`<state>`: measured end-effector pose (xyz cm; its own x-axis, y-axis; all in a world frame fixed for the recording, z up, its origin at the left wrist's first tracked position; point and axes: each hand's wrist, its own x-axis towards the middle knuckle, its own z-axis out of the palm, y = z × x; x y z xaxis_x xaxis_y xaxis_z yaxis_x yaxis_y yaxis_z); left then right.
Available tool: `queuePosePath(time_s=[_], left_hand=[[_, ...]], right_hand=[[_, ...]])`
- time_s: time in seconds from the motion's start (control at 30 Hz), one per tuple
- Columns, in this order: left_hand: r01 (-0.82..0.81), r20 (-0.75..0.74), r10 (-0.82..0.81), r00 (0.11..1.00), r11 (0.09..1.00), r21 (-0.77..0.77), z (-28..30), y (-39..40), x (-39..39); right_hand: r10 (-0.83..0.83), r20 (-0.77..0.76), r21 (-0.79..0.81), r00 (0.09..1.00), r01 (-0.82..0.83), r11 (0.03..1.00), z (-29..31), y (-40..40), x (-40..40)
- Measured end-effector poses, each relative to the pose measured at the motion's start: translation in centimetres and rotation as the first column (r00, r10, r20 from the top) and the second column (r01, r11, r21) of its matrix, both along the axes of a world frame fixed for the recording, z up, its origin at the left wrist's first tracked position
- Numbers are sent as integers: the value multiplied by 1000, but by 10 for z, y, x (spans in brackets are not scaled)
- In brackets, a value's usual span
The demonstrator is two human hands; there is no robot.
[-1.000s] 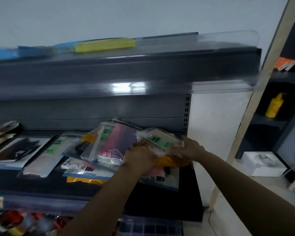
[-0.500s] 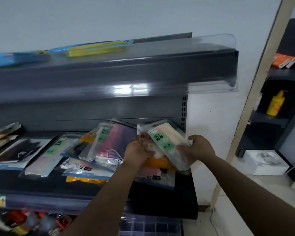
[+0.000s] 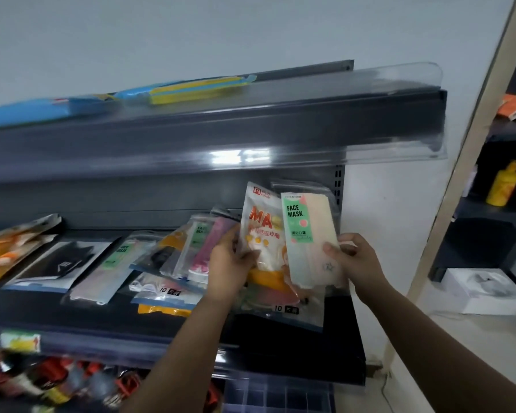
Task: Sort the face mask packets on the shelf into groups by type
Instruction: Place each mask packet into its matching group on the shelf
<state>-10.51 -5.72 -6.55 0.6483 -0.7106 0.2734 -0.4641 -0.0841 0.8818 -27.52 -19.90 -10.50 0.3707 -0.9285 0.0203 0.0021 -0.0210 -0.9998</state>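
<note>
My right hand [image 3: 353, 260] pinches a clear packet with a green "FACE MASK" label [image 3: 307, 236], held upright above the dark shelf [image 3: 295, 347]. My left hand [image 3: 230, 263] grips a white packet with orange "MASK" lettering [image 3: 261, 231], upright just left of it and partly behind it. Under both hands lies a clear packet with a pink mask marked "10" [image 3: 280, 305]. To the left lie a pink-mask packet [image 3: 209, 245], another "10" packet [image 3: 164, 289], a pale green-label packet [image 3: 108, 272], a black-mask packet [image 3: 60, 263] and an orange-and-white packet [image 3: 9, 248].
The upper shelf [image 3: 251, 123] with a clear plastic lip overhangs the hands and carries blue and yellow flat packs [image 3: 188, 87]. Bottles [image 3: 42, 380] fill the shelf below. At the right are a yellow bottle [image 3: 502, 184] on a dark rack and a white box [image 3: 486, 290] on the floor.
Both hands have lifted their packets off the pile and stood them upright, side by side. The white-and-orange packet now shows its front beside the green-label one.
</note>
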Motion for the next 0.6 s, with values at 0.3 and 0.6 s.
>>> queuePosePath(time_s=[0.3,0.6], left_hand=[[-216,-197,175,965,953,-213,12,78,60],[-453,-230,403,886,857,-246,15,214,134]], right_hand=[[135,107,-43,985,-131,990,36,64,75],[313,139,-46,940,-310,950,57,169,189]])
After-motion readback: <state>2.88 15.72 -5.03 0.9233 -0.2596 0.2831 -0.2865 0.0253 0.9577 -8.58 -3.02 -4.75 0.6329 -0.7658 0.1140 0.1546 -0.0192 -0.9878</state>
